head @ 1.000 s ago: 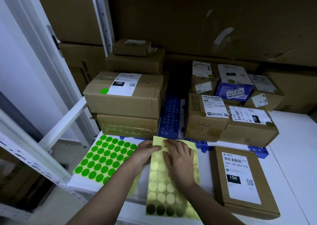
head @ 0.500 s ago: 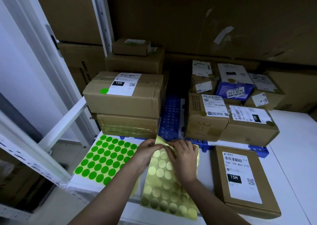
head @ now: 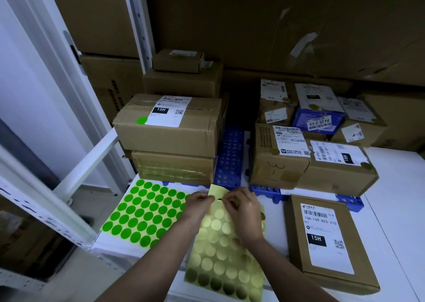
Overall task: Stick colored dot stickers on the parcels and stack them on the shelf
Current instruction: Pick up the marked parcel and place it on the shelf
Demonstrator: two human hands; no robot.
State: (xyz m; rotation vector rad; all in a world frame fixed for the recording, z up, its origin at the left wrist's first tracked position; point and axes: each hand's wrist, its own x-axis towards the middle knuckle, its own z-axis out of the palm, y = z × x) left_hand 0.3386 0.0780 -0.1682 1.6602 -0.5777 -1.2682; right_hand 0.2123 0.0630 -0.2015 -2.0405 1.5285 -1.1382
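Both hands meet at the top edge of a sheet of shiny gold round stickers (head: 220, 253) lying on the white tabletop (head: 395, 209). The left hand (head: 199, 206) pinches the sheet's upper corner; the right hand (head: 244, 212) pinches beside it. A sheet of bright green dot stickers (head: 142, 212) lies just left. A flat brown cardboard parcel with a white label (head: 326, 244) sits right, bare tabletop beyond it.

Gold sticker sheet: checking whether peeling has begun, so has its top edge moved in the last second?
Yes. The gold sticker sheet has lifted at its top edge, towards the blue pallet.
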